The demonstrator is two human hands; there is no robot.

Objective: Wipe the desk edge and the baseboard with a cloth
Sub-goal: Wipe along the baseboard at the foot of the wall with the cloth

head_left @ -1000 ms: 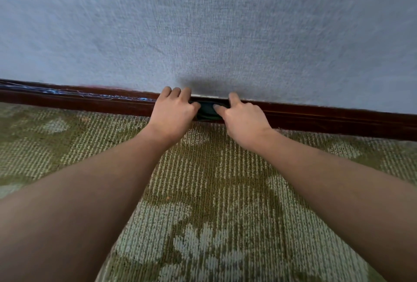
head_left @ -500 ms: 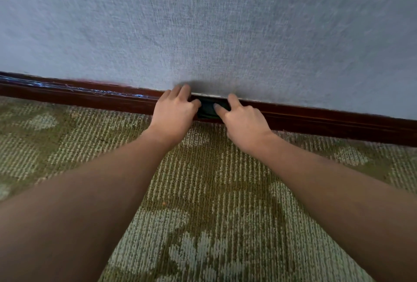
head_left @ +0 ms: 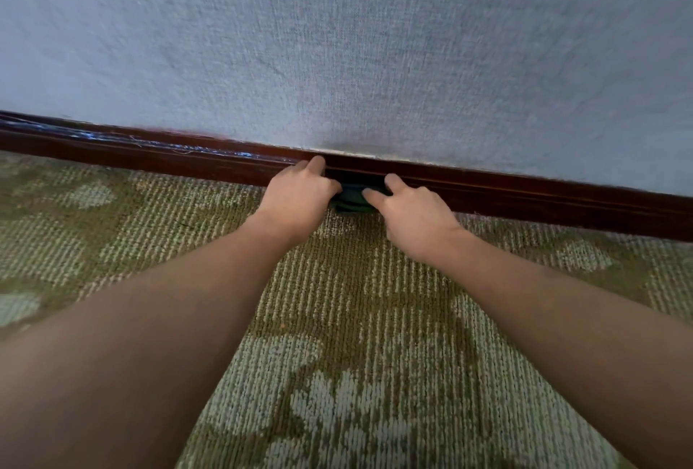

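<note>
Dark cloth (head_left: 352, 197) against red-brown baseboard (head_left: 525, 194)

A dark green cloth (head_left: 354, 199) sits against the red-brown baseboard (head_left: 543, 202), at the far edge of the patterned carpet (head_left: 356, 318). The left hand (head_left: 296, 198) grips its left end, fingers curled onto the baseboard's top. The right hand (head_left: 416, 217) holds its right end, forefinger stretched along the baseboard. A blue-grey wall (head_left: 337, 56) rises above.

Carpet (head_left: 356, 318): olive-green, ribbed, pale flower pattern. On it: dark green cloth (head_left: 352, 198), bunched, pinched between left hand (head_left: 296, 202) and right hand (head_left: 416, 221), touching baseboard (head_left: 150, 161).
</note>
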